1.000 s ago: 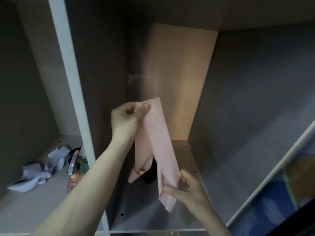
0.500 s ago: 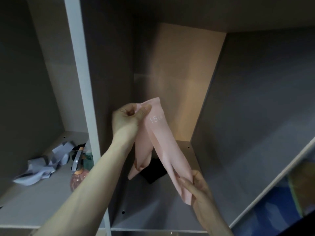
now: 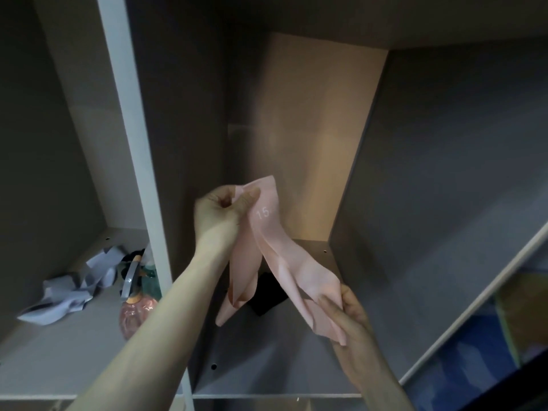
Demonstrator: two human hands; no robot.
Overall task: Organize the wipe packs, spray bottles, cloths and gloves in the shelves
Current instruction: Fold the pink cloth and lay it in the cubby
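Two pink gloves (image 3: 275, 262) hang in front of the middle shelf compartment (image 3: 267, 366), held in the air. Left hand (image 3: 222, 212) pinches the cuffs at top; right hand (image 3: 347, 310) grips the lower end of one glove. Black item (image 3: 268, 295) lies on the shelf floor behind. Left compartment: pale crumpled cloth (image 3: 65, 292), pink spray bottle (image 3: 135, 307) against the divider (image 3: 139, 179).

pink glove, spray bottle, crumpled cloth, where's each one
pink glove (image 3: 268, 232): head view, on the cuff below the printed number.
spray bottle (image 3: 135, 312): head view, on its pink body.
crumpled cloth (image 3: 63, 304): head view, on its pale folds.
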